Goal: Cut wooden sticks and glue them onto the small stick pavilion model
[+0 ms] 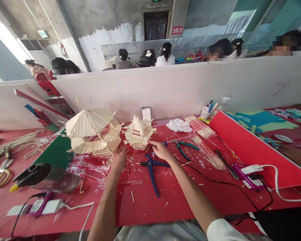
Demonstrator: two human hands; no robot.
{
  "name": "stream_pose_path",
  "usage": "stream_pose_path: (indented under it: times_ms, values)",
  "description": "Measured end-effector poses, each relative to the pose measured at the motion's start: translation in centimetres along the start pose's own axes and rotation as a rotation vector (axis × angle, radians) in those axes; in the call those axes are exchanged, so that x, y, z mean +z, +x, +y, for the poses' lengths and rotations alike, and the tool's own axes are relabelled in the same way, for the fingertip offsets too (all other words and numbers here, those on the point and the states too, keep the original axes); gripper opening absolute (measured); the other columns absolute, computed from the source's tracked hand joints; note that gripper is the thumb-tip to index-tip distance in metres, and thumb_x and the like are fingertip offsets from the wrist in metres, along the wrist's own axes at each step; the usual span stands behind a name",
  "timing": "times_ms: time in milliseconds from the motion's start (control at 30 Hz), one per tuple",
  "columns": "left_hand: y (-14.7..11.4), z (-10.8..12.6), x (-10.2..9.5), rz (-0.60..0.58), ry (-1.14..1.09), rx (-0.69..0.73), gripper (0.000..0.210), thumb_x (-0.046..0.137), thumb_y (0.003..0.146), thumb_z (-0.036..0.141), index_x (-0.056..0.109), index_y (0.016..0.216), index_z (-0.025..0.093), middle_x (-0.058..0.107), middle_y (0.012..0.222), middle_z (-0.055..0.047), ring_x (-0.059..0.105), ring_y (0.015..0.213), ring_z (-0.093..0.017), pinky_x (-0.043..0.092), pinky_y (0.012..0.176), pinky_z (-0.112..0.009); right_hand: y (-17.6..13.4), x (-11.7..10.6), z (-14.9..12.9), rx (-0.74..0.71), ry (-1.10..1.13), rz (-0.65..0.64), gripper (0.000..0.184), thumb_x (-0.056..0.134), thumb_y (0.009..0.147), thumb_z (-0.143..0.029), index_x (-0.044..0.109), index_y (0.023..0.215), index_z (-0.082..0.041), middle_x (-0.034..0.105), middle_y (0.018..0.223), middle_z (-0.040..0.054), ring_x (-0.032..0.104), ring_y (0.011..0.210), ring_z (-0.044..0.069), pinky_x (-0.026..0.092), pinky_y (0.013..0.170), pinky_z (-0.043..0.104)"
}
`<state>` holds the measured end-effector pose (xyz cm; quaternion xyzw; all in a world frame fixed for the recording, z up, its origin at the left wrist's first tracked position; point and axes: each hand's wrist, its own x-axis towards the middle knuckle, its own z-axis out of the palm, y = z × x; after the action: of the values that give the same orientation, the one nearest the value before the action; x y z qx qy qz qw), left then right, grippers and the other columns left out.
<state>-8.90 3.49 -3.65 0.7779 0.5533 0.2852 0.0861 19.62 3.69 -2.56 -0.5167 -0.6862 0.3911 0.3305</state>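
Two pavilion-like models of thin wooden sticks stand side by side on the red table: a large one at left and a small one in the middle. My left hand rests at the lower right edge of the large model, thumb apart, nothing seen in it; its fingertips are partly hidden. My right hand stretches its index finger to the right edge of the small model. Small blue parts of some object show beside that hand. Below lie blue-handled cutters, and teal-handled pliers are to the right.
Stick scraps litter the table. Bundled sticks, white tissue and a pen cup stand at right. A bottle and power strips are at left. Black and white cables cross the front. A white partition rises behind.
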Motion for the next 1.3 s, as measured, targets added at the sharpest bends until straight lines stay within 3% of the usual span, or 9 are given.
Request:
stream_pose_path:
  times_ms: [100,233,533,667,833,933,1033,1167,1300]
  values:
    - [0.0,-0.1,-0.4,-0.014,0.058,0.023,0.029,0.052,0.090,0.011,0.071,0.107,0.024,0.073,0.105,-0.010,0.065,0.106,-0.028,0.048,0.101,-0.041,-0.2,0.1,-0.1,0.001,0.002,0.008,0.059,0.043,0.092,-0.008,0.058,0.147,-0.023,0.075,0.126,0.0100,0.069,0.054,0.009,0.054,0.058,0.022]
    - [-0.1,0.0,-0.7,-0.020,0.127,-0.003,0.021,0.052,0.094,0.018,0.071,0.097,0.024,0.073,0.097,-0.010,0.066,0.100,-0.028,0.050,0.093,-0.038,-0.5,-0.1,0.1,0.001,0.011,0.014,0.057,0.041,0.092,-0.007,0.060,0.145,-0.021,0.069,0.138,0.0117,0.068,0.052,0.008,0.054,0.058,0.023]
    - [-0.5,0.7,-0.8,-0.062,0.184,-0.124,0.027,0.043,0.104,0.032,0.065,0.117,0.026,0.071,0.083,-0.007,0.069,0.077,-0.026,0.049,0.070,-0.031,-1.5,-0.9,0.4,-0.009,0.048,0.023,0.052,0.042,0.093,-0.011,0.062,0.139,-0.021,0.061,0.148,0.0144,0.064,0.047,0.006,0.057,0.062,0.025]
    - [-0.4,0.9,-1.0,-0.076,0.175,-0.157,0.023,0.047,0.102,0.035,0.066,0.109,0.025,0.069,0.079,-0.007,0.068,0.075,-0.025,0.049,0.069,-0.030,-2.2,-1.9,-0.4,-0.036,0.067,0.024,0.042,0.045,0.097,-0.024,0.060,0.136,-0.017,0.077,0.118,0.0132,0.058,0.044,0.008,0.050,0.052,0.024]
    - [-0.1,1.5,-2.0,-0.126,0.077,-0.030,0.023,0.049,0.101,0.034,0.068,0.095,0.022,0.070,0.089,-0.010,0.067,0.083,-0.025,0.051,0.077,-0.033,-3.2,-2.4,-2.3,-0.093,0.070,-0.119,0.025,0.057,0.094,-0.035,0.072,0.095,-0.016,0.078,0.080,0.0064,0.065,0.059,0.014,0.048,0.053,0.021]
    - [-0.1,2.6,-2.3,-0.214,-0.023,0.148,0.022,0.055,0.099,0.035,0.070,0.090,0.022,0.071,0.094,-0.009,0.066,0.092,-0.025,0.051,0.087,-0.034,-3.6,-1.1,-3.2,-0.097,0.093,-0.208,0.023,0.061,0.091,-0.035,0.073,0.097,-0.017,0.079,0.079,0.0038,0.059,0.048,0.012,0.044,0.046,0.021]
    - [-0.2,3.9,-2.0,-0.289,-0.113,0.265,0.026,0.054,0.100,0.039,0.072,0.091,0.023,0.072,0.091,-0.008,0.066,0.091,-0.025,0.051,0.089,-0.036,-3.7,0.9,-3.9,-0.130,0.109,-0.187,0.022,0.062,0.091,-0.032,0.074,0.102,-0.018,0.080,0.091,0.0048,0.062,0.050,0.011,0.048,0.053,0.022]
    - [-0.4,5.3,-1.6,-0.321,-0.196,0.278,0.034,0.048,0.103,0.043,0.073,0.091,0.022,0.074,0.091,-0.009,0.067,0.087,-0.024,0.052,0.083,-0.035,-3.6,2.6,-4.1,-0.185,0.123,-0.103,0.016,0.065,0.090,-0.031,0.075,0.092,-0.020,0.077,0.082,0.0028,0.067,0.057,0.015,0.049,0.059,0.024]
    - [-0.6,6.1,-1.8,-0.333,-0.281,0.218,0.034,0.049,0.101,0.043,0.076,0.098,0.022,0.076,0.096,-0.010,0.070,0.086,-0.024,0.054,0.081,-0.034,-3.3,2.5,-3.8,-0.184,0.178,-0.064,0.022,0.066,0.090,-0.039,0.074,0.093,-0.018,0.075,0.081,0.0041,0.067,0.059,0.016,0.050,0.060,0.026]
